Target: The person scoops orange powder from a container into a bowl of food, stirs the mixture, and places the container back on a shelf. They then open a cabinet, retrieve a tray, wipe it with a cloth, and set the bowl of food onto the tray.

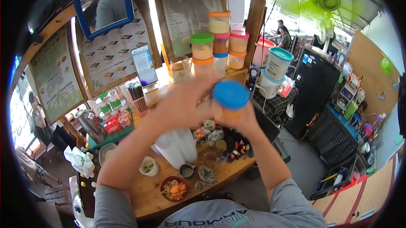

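Observation:
In front of me, high over the counter, a round plastic jar with a blue lid [231, 94] and orange-brown contents is held up. My right hand [242, 122] is wrapped round its lower part. Close beside the jar on the left is my left hand [190, 97], raised and smeared by motion, so its fingers do not show clearly. Behind the hands stand stacked lidded jars, among them one with a green lid [202, 38] and one with an orange lid [219, 15].
On the wooden counter [148, 198] are a bowl of food [174, 189], a metal cup [186, 170], a crumpled cloth [206, 178] and a white tub [149, 166]. A phone [144, 65] stands upright at the back. A black fridge [314, 88] is on the right.

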`<state>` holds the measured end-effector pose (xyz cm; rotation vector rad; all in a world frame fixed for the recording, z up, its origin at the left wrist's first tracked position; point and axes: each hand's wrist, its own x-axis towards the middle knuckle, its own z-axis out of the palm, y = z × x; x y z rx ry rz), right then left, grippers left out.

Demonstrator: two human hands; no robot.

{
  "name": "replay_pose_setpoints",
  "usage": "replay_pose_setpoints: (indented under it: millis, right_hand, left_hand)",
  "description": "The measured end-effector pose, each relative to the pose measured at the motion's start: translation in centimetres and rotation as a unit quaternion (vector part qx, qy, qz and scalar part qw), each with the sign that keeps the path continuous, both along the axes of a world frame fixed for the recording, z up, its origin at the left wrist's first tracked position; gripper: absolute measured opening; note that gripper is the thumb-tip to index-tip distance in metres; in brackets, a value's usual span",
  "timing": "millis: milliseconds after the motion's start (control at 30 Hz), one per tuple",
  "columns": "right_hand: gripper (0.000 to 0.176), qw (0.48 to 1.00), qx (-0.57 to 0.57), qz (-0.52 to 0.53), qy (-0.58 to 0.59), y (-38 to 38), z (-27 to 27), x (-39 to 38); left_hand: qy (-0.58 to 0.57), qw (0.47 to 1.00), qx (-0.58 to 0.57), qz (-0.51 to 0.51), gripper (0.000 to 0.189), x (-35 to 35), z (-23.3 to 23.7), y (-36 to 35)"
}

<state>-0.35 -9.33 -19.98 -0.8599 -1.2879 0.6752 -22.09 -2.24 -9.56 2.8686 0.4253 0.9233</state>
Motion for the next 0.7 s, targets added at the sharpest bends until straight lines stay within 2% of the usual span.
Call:
replay_pose_setpoints:
  millis: [33,100,167,200,267,333,400,533,600,700]
  right_hand:
    - [0.083,0.998,0.051,-0.036,0.005,2.7,2.0,2.4]
    - [0.081,0.969,0.088,-0.213,-0.094,6.7,6.2,6.8]
    - [0.082,0.933,0.089,-0.299,-0.179,10.3,10.5,10.7]
    - [0.082,0.933,0.095,-0.294,-0.184,11.5,12.1,11.4]
    - [0.085,0.88,0.086,-0.423,-0.2,13.4,14.9,12.1]
    - [0.091,0.867,0.084,-0.432,-0.232,15.7,16.2,13.4]
    - [0.099,0.849,0.034,-0.433,-0.302,17.9,16.5,14.6]
    - [0.097,0.814,0.08,-0.449,-0.358,21.1,15.5,15.6]
    - [0.096,0.818,0.077,-0.436,-0.368,21.1,15.7,15.5]
    - [0.09,0.803,0.03,-0.439,-0.403,21.4,16.0,15.5]
  left_hand:
    - [-0.05,0.996,-0.05,0.06,0.078,1.2,2.1,1.5]
    - [-0.129,0.982,0.052,0.131,0.077,4.2,3.8,8.1]
    - [-0.118,0.972,0.025,0.203,0.082,6.9,6.2,12.8]
    - [-0.125,0.97,0.028,0.208,0.082,8.0,7.0,14.0]
    - [-0.058,0.967,-0.067,0.239,0.097,10.3,8.2,15.6]
    - [-0.03,0.957,-0.08,0.278,0.102,12.5,7.5,17.7]
    - [0.0,0.944,-0.097,0.314,0.107,13.8,7.1,19.2]
    - [-0.038,0.932,-0.129,0.337,0.099,14.1,6.8,19.6]
    - [-0.061,0.929,-0.147,0.334,0.093,13.6,7.0,19.3]
    - [-0.105,0.927,-0.105,0.346,0.085,12.8,8.4,18.7]
